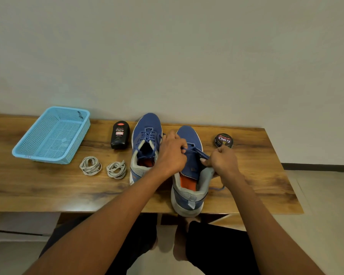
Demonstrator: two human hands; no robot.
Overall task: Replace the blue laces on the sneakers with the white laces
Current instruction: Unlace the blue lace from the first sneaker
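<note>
Two blue sneakers stand on the wooden table (48, 191). The left sneaker (145, 139) is still fully laced in blue. The right sneaker (189, 181) sits closer to me, its tongue loose. My left hand (172, 153) rests over its upper and pinches the blue lace (197, 150) near the eyelets. My right hand (222, 161) grips the same lace at the shoe's right side; a loose lace end trails on the table by my right wrist. Two coiled white laces lie to the left, one (90, 166) beside the other (116, 169).
A light blue plastic basket (52, 135) sits at the table's far left. A black shoe polish bottle (120, 137) stands left of the sneakers, and a round polish tin (223, 140) lies to their right. A wall runs right behind the table.
</note>
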